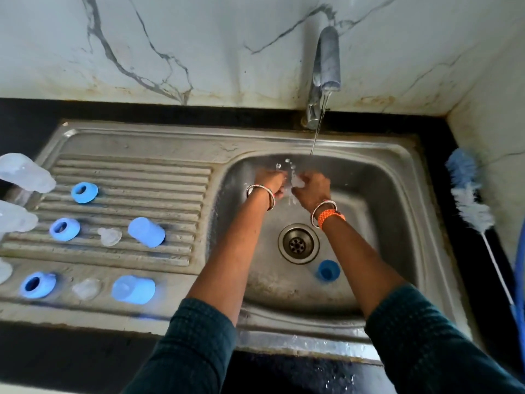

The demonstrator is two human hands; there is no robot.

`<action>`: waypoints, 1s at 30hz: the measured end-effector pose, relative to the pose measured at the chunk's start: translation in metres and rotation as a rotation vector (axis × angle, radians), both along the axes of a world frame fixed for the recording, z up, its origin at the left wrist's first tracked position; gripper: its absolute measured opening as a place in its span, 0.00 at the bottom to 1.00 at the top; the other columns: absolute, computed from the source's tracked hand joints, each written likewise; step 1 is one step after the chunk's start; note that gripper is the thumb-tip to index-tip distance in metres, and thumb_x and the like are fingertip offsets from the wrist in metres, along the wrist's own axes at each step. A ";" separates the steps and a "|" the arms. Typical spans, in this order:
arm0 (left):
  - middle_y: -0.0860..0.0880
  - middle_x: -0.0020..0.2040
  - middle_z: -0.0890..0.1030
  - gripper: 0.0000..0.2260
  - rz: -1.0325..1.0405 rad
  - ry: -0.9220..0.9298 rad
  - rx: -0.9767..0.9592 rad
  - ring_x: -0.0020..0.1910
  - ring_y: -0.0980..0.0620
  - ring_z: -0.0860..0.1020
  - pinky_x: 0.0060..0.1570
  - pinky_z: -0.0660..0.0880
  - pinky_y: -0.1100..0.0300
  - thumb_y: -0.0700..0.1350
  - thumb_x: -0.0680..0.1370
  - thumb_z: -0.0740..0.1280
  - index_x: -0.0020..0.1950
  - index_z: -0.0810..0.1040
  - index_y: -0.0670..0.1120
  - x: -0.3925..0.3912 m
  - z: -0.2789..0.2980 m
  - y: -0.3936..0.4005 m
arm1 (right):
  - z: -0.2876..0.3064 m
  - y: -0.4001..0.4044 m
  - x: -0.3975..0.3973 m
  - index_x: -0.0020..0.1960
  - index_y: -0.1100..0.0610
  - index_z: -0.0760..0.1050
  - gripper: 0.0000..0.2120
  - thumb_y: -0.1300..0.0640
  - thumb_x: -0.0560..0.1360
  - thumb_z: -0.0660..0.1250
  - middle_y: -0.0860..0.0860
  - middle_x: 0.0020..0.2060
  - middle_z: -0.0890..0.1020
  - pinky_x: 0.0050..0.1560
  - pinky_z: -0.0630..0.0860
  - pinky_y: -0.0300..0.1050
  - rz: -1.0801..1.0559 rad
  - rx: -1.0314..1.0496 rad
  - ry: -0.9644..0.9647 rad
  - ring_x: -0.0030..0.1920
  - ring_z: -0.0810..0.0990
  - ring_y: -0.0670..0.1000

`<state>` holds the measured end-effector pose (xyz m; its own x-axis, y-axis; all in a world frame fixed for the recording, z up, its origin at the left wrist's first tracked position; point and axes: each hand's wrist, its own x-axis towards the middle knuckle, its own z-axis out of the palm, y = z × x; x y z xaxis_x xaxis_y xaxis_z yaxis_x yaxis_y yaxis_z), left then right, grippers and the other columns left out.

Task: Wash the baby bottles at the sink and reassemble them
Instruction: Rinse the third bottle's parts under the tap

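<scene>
Two hands meet under the thin stream of water falling from the steel tap [319,103] into the stainless-steel sink basin [397,211]. The right hand [312,187] curls its fingers around a small clear silicone teat [297,182], and the left hand [271,182] pinches the same teat from the other side, with droplets splashing just above them. Down in the basin, near the round drain [298,243], lies a dark blue plastic cap [328,270]. On the ribbed steel drainboard [136,172] to the left sit three light blue screw rings [84,192], two light blue caps [146,232] and two more clear teats [109,236], all apart from one another. Clear plastic bottles [25,172] lie at the far left edge, partly cut off. A blue and white bottle brush [468,194] leans on the dark counter to the right of the sink.
</scene>
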<state>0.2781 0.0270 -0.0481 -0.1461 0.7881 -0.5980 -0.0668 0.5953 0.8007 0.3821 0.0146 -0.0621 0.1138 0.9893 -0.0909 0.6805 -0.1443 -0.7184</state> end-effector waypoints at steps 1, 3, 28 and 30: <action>0.48 0.31 0.73 0.14 -0.005 -0.017 -0.009 0.25 0.54 0.70 0.26 0.67 0.64 0.36 0.80 0.59 0.37 0.74 0.46 0.001 0.001 0.000 | 0.001 -0.001 0.001 0.60 0.62 0.77 0.18 0.64 0.71 0.70 0.57 0.56 0.81 0.53 0.72 0.38 -0.023 0.002 0.015 0.54 0.80 0.55; 0.48 0.31 0.71 0.14 -0.011 -0.076 -0.030 0.26 0.55 0.67 0.22 0.65 0.67 0.36 0.80 0.56 0.37 0.72 0.46 0.000 0.003 0.000 | 0.017 0.000 0.000 0.57 0.61 0.78 0.14 0.63 0.71 0.71 0.55 0.50 0.82 0.49 0.72 0.38 -0.098 0.059 0.126 0.48 0.79 0.50; 0.49 0.38 0.75 0.12 -0.018 -0.034 -0.060 0.35 0.54 0.73 0.37 0.72 0.62 0.39 0.81 0.55 0.59 0.76 0.44 -0.003 0.005 -0.009 | -0.004 -0.006 0.006 0.59 0.62 0.76 0.15 0.66 0.73 0.67 0.58 0.53 0.82 0.53 0.74 0.43 0.028 0.016 0.042 0.54 0.79 0.57; 0.49 0.38 0.75 0.11 -0.021 -0.034 -0.061 0.35 0.54 0.73 0.37 0.72 0.62 0.39 0.81 0.55 0.55 0.77 0.44 -0.004 0.003 -0.009 | -0.007 -0.007 0.006 0.59 0.61 0.77 0.15 0.66 0.73 0.67 0.57 0.53 0.82 0.50 0.73 0.38 -0.013 0.051 0.069 0.54 0.80 0.57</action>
